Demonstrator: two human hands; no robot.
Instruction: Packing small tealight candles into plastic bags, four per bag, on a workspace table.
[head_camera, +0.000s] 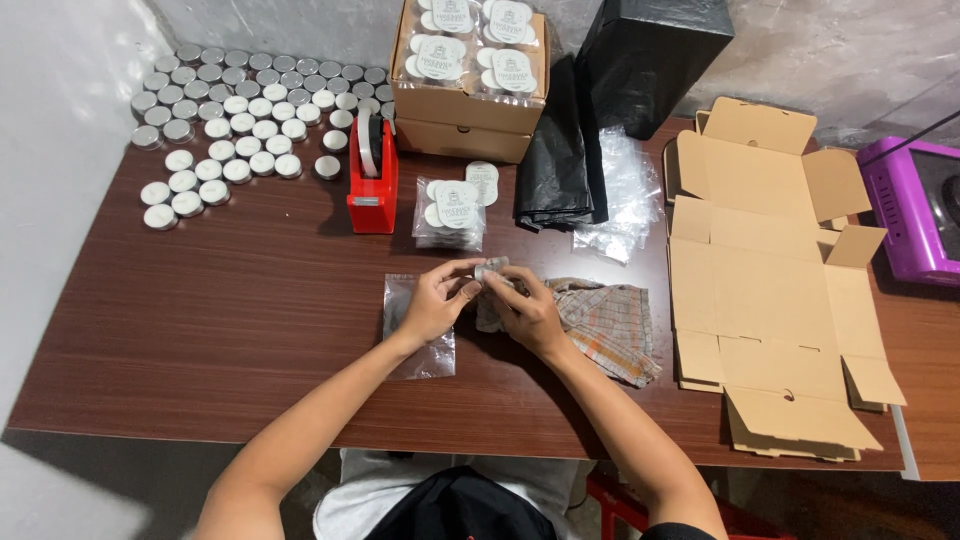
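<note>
Silver-lidded tin (491, 269) sits pinched between both hands at frame centre, the left hand (437, 303) and right hand (528, 314) closed on it above a clear plastic bag (418, 330), with a checked cloth (605, 325) alongside for wiping.

Bare forearms, black-and-white clothing

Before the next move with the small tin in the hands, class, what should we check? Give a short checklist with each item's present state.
1. Small round tin held by both hands, left hand and right hand: ok.
2. Clear plastic bag lying flat under the left hand: ok.
3. Bag mouth open: cannot tell.
4. Checked cloth within reach beside the right hand: ok.
5. Red tape dispenser upright on the table: ok.
6. Tin's lid fully shut: cannot tell.
</note>
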